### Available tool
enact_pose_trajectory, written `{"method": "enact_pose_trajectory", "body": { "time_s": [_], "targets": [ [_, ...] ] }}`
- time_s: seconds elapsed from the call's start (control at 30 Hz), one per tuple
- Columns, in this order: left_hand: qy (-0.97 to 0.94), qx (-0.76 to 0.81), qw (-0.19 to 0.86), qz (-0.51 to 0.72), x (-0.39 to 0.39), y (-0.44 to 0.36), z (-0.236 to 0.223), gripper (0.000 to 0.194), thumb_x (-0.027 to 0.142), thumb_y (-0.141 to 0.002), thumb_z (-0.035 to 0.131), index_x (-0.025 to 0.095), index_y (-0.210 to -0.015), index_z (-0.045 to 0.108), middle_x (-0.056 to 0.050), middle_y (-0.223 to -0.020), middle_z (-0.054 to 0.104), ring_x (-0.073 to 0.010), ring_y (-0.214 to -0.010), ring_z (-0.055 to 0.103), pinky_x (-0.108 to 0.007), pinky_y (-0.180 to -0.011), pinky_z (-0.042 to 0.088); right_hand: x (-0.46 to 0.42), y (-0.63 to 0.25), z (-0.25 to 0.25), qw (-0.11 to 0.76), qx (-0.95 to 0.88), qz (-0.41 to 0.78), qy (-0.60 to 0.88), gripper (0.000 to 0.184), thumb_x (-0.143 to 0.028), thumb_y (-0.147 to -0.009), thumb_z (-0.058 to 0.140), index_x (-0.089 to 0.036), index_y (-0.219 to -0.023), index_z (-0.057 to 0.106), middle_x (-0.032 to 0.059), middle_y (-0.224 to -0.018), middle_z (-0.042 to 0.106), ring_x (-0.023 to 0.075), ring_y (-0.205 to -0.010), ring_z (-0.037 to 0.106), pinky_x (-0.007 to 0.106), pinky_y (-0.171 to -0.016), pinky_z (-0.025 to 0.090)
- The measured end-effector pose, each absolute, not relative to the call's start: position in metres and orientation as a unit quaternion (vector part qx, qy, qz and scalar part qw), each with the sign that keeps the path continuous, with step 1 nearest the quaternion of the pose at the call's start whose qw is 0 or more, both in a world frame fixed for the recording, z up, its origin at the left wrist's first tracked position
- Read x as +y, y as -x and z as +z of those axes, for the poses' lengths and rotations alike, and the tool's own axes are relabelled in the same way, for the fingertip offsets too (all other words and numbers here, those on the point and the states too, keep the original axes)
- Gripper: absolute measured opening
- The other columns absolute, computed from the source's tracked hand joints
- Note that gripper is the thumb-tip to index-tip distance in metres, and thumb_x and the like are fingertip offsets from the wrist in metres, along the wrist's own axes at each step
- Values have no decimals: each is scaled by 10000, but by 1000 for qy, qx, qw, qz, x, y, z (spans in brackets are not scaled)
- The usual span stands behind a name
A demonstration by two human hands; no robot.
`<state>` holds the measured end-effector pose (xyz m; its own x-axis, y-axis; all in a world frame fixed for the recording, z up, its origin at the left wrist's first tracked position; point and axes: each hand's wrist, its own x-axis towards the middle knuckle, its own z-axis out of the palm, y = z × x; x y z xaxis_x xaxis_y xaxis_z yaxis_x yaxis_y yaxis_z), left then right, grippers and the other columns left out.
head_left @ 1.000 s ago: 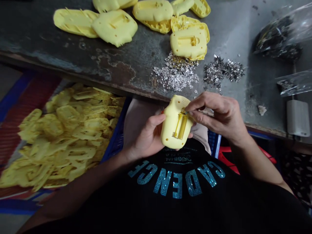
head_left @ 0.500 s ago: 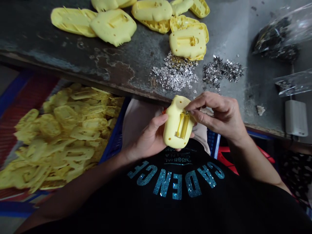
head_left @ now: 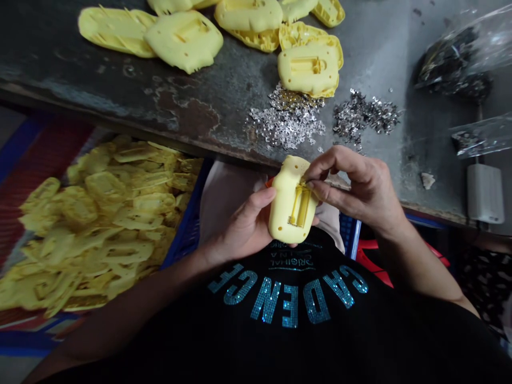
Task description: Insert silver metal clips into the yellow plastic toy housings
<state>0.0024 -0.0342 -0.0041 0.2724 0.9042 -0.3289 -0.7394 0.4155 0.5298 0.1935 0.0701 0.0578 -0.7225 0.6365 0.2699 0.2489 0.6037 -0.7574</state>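
A pale yellow plastic shell (head_left: 283, 213) with a long battery slot rests in my left hand (head_left: 250, 221), whose thumb lies along its left edge. My right hand (head_left: 354, 184) pinches at the upper end of the slot, thumb and forefinger together. Whatever is between those fingertips is too small and too covered to make out. On the bench beyond the shell lie a heap of small silvery metal battery contacts (head_left: 284, 125) and a second, darker heap of small metal pieces (head_left: 364, 114).
Several more yellow shells (head_left: 184, 40) lie along the bench (head_left: 132, 90). A blue crate (head_left: 188, 224) full of yellow shell parts (head_left: 108, 218) stands at the left. Plastic bags of dark metal pieces (head_left: 452, 61) and a white box (head_left: 486, 193) are at the right.
The view has shifted slightly. Both hands and the shell stay almost in place, with the right fingertips still at the slot's upper end.
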Motion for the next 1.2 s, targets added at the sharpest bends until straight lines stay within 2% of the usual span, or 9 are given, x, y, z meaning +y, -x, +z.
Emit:
{"method": "enact_pose_trajectory", "body": {
  "time_s": [0.1,0.2,0.37,0.57,0.67,0.77,0.9,1.03,1.2],
  "targets": [
    [-139,298,787,522,-35,-3,-5,542,622,-863,826,270,-1268,749,-65,-1349,812,-472,-1388,696,-430,-777,716,70,-194,59,264,-853,362,269,28,-264,-1012,728,-247,-991,723,-7,-942,775,164,-854,700,329,-813,550],
    [-146,295,789,519,-35,-2,-6,544,642,-863,843,273,-1255,765,-72,-1341,820,-457,-1349,727,-384,-705,710,70,-194,59,270,-851,367,263,64,-292,-1030,721,-250,-982,723,-3,-934,773,164,-844,699,331,-812,550],
    [-166,277,800,506,-38,1,-11,523,628,-963,752,277,-1351,745,-45,-1351,822,-429,-1280,770,-320,-652,670,68,-192,63,251,-869,333,265,40,-264,-1034,705,-252,-998,716,-2,-943,779,178,-874,708,343,-844,549],
    [-171,290,769,543,-41,-1,-13,474,516,-1012,724,261,-1411,743,-5,-1328,827,-389,-1381,708,-383,-969,660,62,-188,71,227,-918,207,252,93,-209,-1073,632,-255,-997,659,-9,-901,756,183,-819,640,364,-819,486],
    [-167,309,748,564,-41,-4,-13,413,455,-989,767,268,-1357,778,-1,-1308,833,-363,-1394,704,-382,-1021,656,59,-185,70,208,-928,168,260,163,-275,-1111,587,-264,-957,639,2,-854,734,196,-789,592,381,-796,449],
    [-159,308,748,566,-39,-3,-14,387,427,-969,794,283,-1328,781,-27,-1305,834,-340,-1296,765,-335,-849,697,55,-183,66,198,-930,133,279,211,-304,-1133,558,-266,-940,635,8,-812,710,204,-779,568,391,-777,418],
    [-175,273,792,517,-38,2,-12,525,549,-1036,661,288,-1490,677,-28,-1368,808,-407,-1259,770,-270,-562,627,50,-188,60,241,-919,114,291,161,-264,-1133,561,-267,-1031,685,0,-870,755,189,-769,596,392,-784,418],
    [-164,261,810,498,-36,4,-8,596,624,-1008,635,231,-1448,718,-82,-1315,825,-456,-1264,760,-259,-526,605,50,-196,52,273,-912,89,292,160,-238,-1124,589,-313,-1186,716,-2,-1099,827,208,-884,669,415,-836,420],
    [-138,254,824,487,-34,3,-7,662,659,-935,734,274,-1473,698,-112,-1335,809,-449,-1248,775,-256,-479,617,50,-200,39,281,-930,24,234,273,-255,-1123,594,-355,-1347,714,21,-1229,825,234,-956,658,439,-846,398]
  ]
}}
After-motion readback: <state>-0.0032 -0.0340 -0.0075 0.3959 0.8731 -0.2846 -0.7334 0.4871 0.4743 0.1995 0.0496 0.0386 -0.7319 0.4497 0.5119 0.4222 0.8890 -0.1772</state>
